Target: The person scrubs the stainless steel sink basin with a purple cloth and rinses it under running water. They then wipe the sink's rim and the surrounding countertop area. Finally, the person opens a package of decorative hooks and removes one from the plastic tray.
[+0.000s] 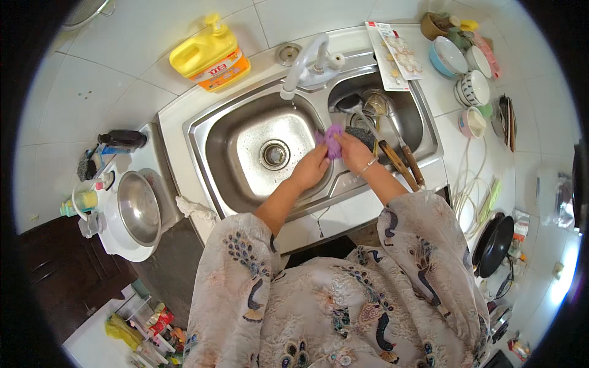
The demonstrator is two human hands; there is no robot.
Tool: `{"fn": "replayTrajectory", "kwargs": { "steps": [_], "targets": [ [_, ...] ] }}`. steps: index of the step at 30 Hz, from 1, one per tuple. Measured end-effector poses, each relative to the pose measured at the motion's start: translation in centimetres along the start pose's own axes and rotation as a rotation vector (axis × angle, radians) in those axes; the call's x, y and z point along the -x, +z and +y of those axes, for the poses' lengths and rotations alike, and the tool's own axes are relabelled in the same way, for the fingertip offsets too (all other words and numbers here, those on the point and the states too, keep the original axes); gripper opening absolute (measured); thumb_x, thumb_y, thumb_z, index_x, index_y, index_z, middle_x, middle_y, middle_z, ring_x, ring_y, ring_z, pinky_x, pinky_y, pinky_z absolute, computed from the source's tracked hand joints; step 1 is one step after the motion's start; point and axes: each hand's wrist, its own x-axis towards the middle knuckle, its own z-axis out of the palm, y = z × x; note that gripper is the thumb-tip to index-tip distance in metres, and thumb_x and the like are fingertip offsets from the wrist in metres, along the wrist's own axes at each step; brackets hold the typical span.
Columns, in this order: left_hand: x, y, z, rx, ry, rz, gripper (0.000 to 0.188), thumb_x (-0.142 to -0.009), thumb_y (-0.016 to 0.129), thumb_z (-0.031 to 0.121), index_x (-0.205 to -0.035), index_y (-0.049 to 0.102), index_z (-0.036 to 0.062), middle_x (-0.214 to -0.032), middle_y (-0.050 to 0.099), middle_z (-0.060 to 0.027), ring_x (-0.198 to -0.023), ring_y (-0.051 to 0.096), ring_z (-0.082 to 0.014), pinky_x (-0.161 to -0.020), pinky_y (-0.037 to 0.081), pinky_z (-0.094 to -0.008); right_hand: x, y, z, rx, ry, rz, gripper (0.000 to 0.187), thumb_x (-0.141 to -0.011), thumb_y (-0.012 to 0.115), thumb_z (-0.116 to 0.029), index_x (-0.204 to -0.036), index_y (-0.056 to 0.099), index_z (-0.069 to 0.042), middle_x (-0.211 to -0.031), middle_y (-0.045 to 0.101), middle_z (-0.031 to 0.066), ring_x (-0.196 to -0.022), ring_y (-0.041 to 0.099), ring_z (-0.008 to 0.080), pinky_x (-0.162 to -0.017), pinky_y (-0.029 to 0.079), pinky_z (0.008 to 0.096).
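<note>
Both my hands grip a crumpled purple cloth (333, 141) over the divider of a steel double sink. My left hand (311, 165) closes on its left side, above the edge of the larger basin (245, 132). On its right side my right hand (356, 152), with a bracelet at the wrist, is closed too. Above the cloth is a pale faucet (307, 61), its spout over the large basin, with small drops below it. Beside my right hand, long-handled utensils with wooden handles (399, 164) lean out of the smaller basin, next to a dark scrubber (361, 136).
A yellow detergent jug (211, 58) stands behind the sink's left side. Blister packs (399, 55) lie at the back right, near stacked bowls (472, 89). A white cable (472, 202) and a black pan (494, 245) are at right. A metal basin (138, 208) sits at left.
</note>
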Motion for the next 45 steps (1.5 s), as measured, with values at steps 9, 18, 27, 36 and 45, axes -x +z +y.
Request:
{"fn": "replayTrajectory", "kwargs": {
  "steps": [9, 18, 27, 36, 45],
  "targets": [
    [8.4, 1.3, 5.6, -0.271, -0.094, 0.043, 0.015, -0.069, 0.058, 0.009, -0.083, 0.059, 0.0038, -0.081, 0.061, -0.0125, -0.083, 0.054, -0.0359, -0.071, 0.044, -0.0449, 7.3, -4.5, -8.2, 0.256, -0.124, -0.213, 0.024, -0.068, 0.055, -0.012, -0.089, 0.067, -0.010, -0.087, 0.059, 0.0125, -0.086, 0.055, 0.0302, -0.084, 0.039, 0.0405],
    [24.9, -2.1, -0.5, -0.578, -0.134, 0.562, 0.015, -0.068, 0.056, 0.005, -0.082, 0.060, 0.0080, -0.086, 0.059, -0.0114, -0.086, 0.054, -0.0323, -0.071, 0.044, -0.0431, 10.3, 9.5, -18.1, 0.172, -0.342, -0.165, 0.045, -0.080, 0.052, -0.015, -0.125, 0.047, -0.015, -0.125, 0.049, 0.0096, -0.118, 0.042, 0.0262, -0.102, 0.025, 0.0441],
    [29.3, -4.0, -1.7, -0.695, -0.086, 0.627, 0.020, -0.069, 0.054, 0.003, -0.089, 0.058, 0.0057, -0.086, 0.057, -0.0134, -0.083, 0.053, -0.0354, -0.072, 0.042, -0.0438, 10.7, 14.2, -22.7, 0.133, -0.447, -0.135, 0.044, -0.081, 0.052, -0.014, -0.125, 0.047, -0.017, -0.128, 0.047, 0.0085, -0.120, 0.039, 0.0266, -0.104, 0.022, 0.0451],
    [24.7, 5.5, 4.5, -0.428, 0.053, 0.268, 0.044, -0.070, 0.065, 0.009, -0.113, 0.053, 0.0062, -0.110, 0.052, -0.0175, -0.100, 0.048, -0.0364, -0.085, 0.038, -0.0429, 19.3, 5.4, -11.6, 0.195, -0.274, 0.104, 0.031, -0.072, 0.060, -0.015, -0.103, 0.062, -0.018, -0.114, 0.055, 0.0049, -0.110, 0.047, 0.0248, -0.096, 0.032, 0.0411],
    [20.1, 6.9, 7.5, -0.677, 0.094, 0.059, 0.062, -0.072, 0.065, 0.022, -0.130, 0.043, 0.0166, -0.135, 0.038, -0.0104, -0.122, 0.034, -0.0328, -0.096, 0.029, -0.0487, 22.5, 4.5, -8.9, 0.354, 0.047, 0.184, 0.049, -0.081, 0.054, -0.028, -0.128, 0.045, -0.017, -0.136, 0.035, 0.0137, -0.125, 0.029, 0.0368, -0.105, 0.017, 0.0531]
  ]
}}
